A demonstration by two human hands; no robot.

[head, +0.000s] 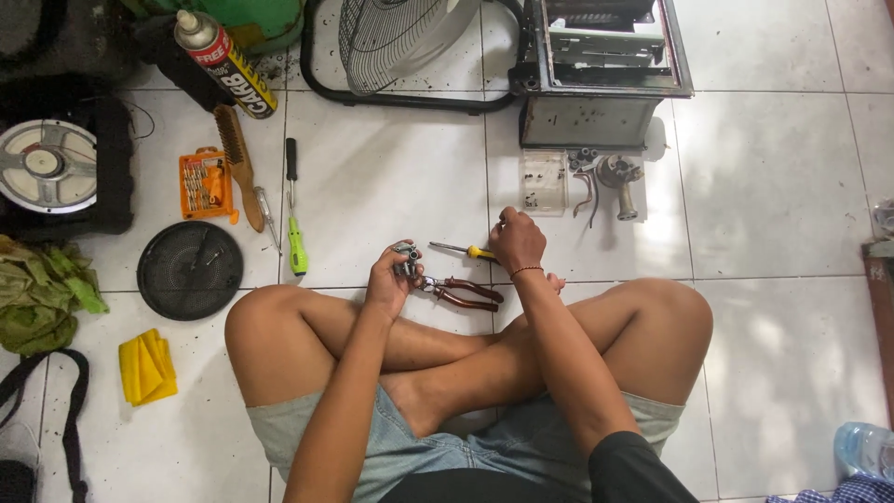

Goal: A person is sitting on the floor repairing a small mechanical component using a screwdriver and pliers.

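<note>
White floor tiles lie under a person sitting cross-legged, seen from above. The left hand is curled closed around a small grey metal part, fingers wrapped about it, raised just above the left knee. The right hand is lowered to the floor with its fingers bent down, the fingertips at the handle end of a small yellow-handled screwdriver; whether it has actually closed on the tool cannot be told. The screwdriver lies flat on the tile between the two hands. Just below the left hand rest pliers with red handles, on the floor in front of the crossed legs.

Beyond the right hand sits a clear plastic tray of small bits, and beside it a metal fitting with bent tubes, near a grey metal box. To the left lie a green-handled screwdriver, a wire brush, an orange bit case, a spray can, a round black grille and a yellow cloth.
</note>
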